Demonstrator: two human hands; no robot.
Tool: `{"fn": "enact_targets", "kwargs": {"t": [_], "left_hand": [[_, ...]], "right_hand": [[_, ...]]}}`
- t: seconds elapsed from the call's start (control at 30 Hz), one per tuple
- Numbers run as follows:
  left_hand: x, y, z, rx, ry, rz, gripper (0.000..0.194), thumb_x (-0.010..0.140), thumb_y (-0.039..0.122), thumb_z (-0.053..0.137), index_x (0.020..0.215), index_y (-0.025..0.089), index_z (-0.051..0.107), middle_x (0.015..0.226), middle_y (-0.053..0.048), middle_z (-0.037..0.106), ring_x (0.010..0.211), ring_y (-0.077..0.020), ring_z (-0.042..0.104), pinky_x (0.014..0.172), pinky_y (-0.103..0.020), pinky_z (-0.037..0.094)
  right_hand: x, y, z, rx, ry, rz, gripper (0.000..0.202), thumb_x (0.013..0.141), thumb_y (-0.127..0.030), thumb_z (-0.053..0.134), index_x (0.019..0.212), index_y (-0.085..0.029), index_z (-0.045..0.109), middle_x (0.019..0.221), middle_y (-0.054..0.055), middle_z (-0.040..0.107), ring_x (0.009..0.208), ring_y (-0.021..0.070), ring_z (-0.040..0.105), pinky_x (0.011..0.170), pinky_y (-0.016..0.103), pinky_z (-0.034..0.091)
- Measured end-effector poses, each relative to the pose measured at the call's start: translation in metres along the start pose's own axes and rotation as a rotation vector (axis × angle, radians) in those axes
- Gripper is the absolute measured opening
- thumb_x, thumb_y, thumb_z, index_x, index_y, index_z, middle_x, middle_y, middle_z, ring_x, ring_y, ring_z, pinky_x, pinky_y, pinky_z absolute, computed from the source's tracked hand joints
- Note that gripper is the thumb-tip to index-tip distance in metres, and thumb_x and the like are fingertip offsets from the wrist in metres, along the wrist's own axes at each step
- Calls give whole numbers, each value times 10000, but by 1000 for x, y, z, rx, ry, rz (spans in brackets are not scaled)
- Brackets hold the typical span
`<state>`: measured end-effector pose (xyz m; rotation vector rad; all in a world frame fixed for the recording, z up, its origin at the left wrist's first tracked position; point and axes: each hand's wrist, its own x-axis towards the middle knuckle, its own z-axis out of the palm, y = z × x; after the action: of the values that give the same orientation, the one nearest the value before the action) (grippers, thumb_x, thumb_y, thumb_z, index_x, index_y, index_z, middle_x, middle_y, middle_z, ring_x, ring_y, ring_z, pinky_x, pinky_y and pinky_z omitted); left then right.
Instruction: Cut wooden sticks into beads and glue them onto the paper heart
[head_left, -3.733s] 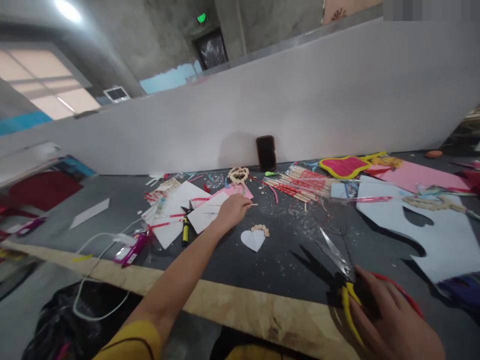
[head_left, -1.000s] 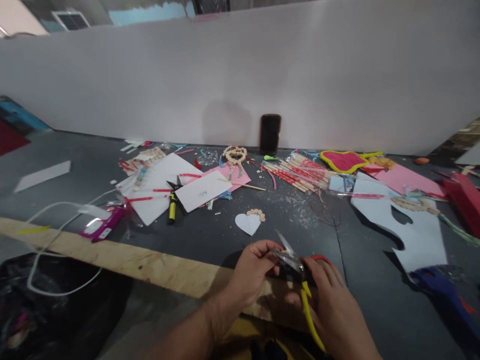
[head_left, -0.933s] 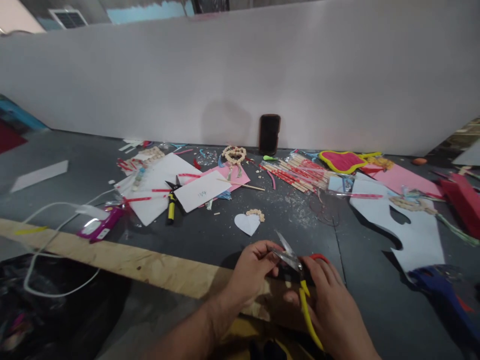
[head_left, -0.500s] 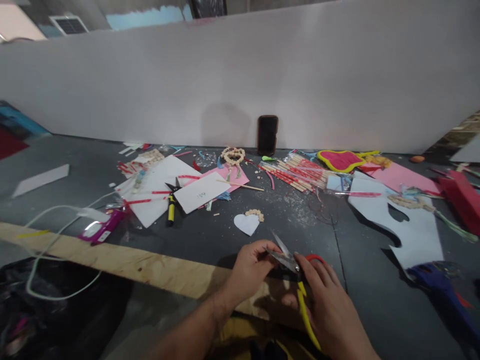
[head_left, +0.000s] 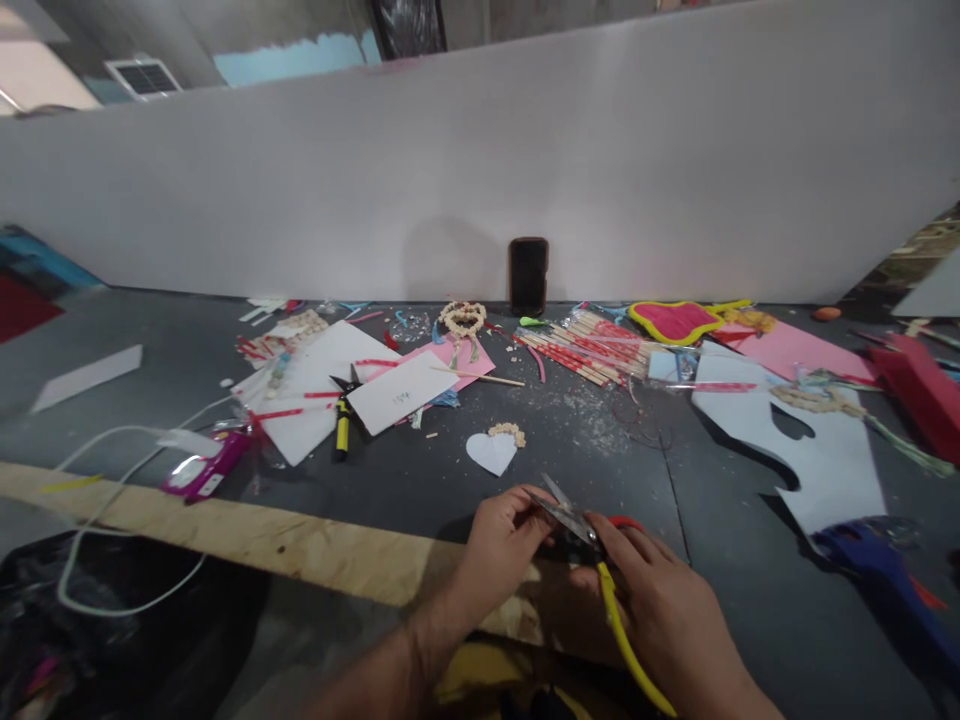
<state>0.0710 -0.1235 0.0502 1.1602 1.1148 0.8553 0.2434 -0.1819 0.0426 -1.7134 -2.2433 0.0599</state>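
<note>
Room: a grey bench (head_left: 420, 480) with a raw plywood front edge is backed by a long white partition (head_left: 600, 170); a dark phone (head_left: 528, 275) is propped upright against it.

Scissors: a pair of scissors (head_left: 577, 525) with yellow and red handles is held just above the near edge of the bench, blades parted and pointing away and to the left.

Right hand: the right hand (head_left: 667, 620) is wrapped round the handles, fingers curled closed on them.

Left hand: the left hand (head_left: 502, 540) is pinched at the blades; something small may be held there, but it cannot be made out.

Nearby: a white paper heart (head_left: 491, 452) lies just beyond the hands, with a small cluster of beads (head_left: 508, 431) touching its upper edge; wood crumbs are scattered beyond.

Risk, fingers: the left fingertips (head_left: 531, 503) sit right at the open blades, so a nick would be likely if the handles were squeezed without the fingers being drawn back.

Risk, loss: anything cut here could be flung off and lost among the litter or over the bench edge.

Risk, clutter: a yellow-handled cutter (head_left: 343, 420) lies well to the left, its blades bare.
</note>
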Motion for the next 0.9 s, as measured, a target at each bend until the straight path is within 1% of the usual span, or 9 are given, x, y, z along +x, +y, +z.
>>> {"fn": "enact_targets", "kwargs": {"t": [0.13, 0.27, 0.4, 0.57, 0.63, 0.7, 0.77, 0.9], "left_hand": [[-1, 0, -2, 151, 17, 66, 99, 720, 207, 563, 735, 150, 643, 646, -7, 633, 617, -136, 564, 587, -210, 435], [0, 1, -1, 160, 15, 52, 131, 726, 177, 519, 715, 149, 647, 624, -14, 634, 604, -143, 576, 577, -215, 438], [0, 5, 1, 88, -22, 5, 132, 694, 136, 510, 662, 144, 638, 579, -10, 618, 578, -139, 575, 572, -215, 440], [-1, 11, 0, -21, -102, -73, 91, 660, 145, 542, 630, 138, 627, 537, 6, 598, 502, -117, 549, 518, -202, 420], [-2, 13, -2, -2, -140, -74, 98, 663, 142, 541, 626, 137, 631, 523, 8, 599, 493, -112, 544, 511, -195, 407], [-2, 15, -3, 45, -168, -75, 113, 661, 126, 533, 614, 136, 636, 508, 9, 599, 487, -108, 539, 504, -188, 394], [-3, 18, -3, 86, -189, -82, 125, 659, 113, 526, 612, 135, 639, 508, 9, 602, 480, -104, 530, 489, -182, 378], [-4, 20, -1, 114, -215, -86, 142, 665, 99, 512, 620, 136, 642, 514, 11, 605, 485, -97, 521, 488, -175, 367]], "right_hand": [[0, -3, -1, 0, 9, 14, 420, 817, -353, 468, 1214, -218, 489, 953, 71, 644, 857, 205, 612, 664, 301, 513], [-1, -4, -2, -10, 21, 36, 434, 798, -381, 498, 1196, -208, 489, 974, 81, 620, 890, 219, 589, 686, 321, 513], [-4, -3, -2, 30, 2, 32, 505, 754, -380, 558, 1219, -208, 463, 999, 84, 593, 925, 221, 564, 710, 319, 514], [-7, -3, -1, 103, 2, 16, 529, 775, -397, 533, 1258, -209, 433, 1010, 97, 575, 953, 228, 546, 750, 349, 509], [-8, -4, -2, 104, -17, 42, 535, 778, -405, 533, 1264, -206, 429, 1007, 102, 571, 953, 236, 540, 745, 359, 510], [-9, -5, -3, 105, -46, 60, 528, 782, -373, 537, 1269, -200, 424, 1012, 104, 568, 948, 235, 538, 760, 362, 505], [-10, -5, -4, 110, -49, 60, 515, 793, -338, 527, 1274, -196, 413, 1020, 102, 572, 943, 229, 543, 789, 365, 494], [-15, -3, -5, 108, 36, 80, 510, 809, -347, 504, 1267, -162, 375, 1035, 114, 591, 952, 236, 564, 805, 381, 485]]}}
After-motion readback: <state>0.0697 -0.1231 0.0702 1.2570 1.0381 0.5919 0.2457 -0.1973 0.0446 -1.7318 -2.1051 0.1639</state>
